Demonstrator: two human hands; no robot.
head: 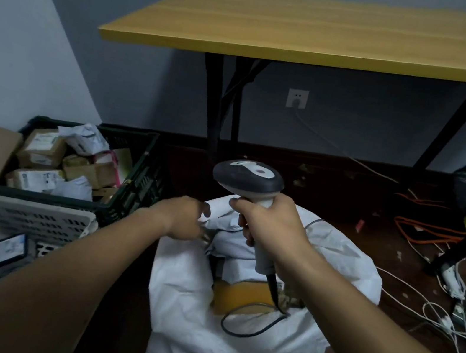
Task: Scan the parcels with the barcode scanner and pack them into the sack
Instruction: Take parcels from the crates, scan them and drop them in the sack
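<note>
Dark floor carries our white sack at six o'clock, its rim pinched open by our left hand for packing while right-hand fingers wrap the barcode scanner; unscanned parcels wait at nine o'clock.

Grey barcode scanner upright above the open white sack holding parcels.
</note>
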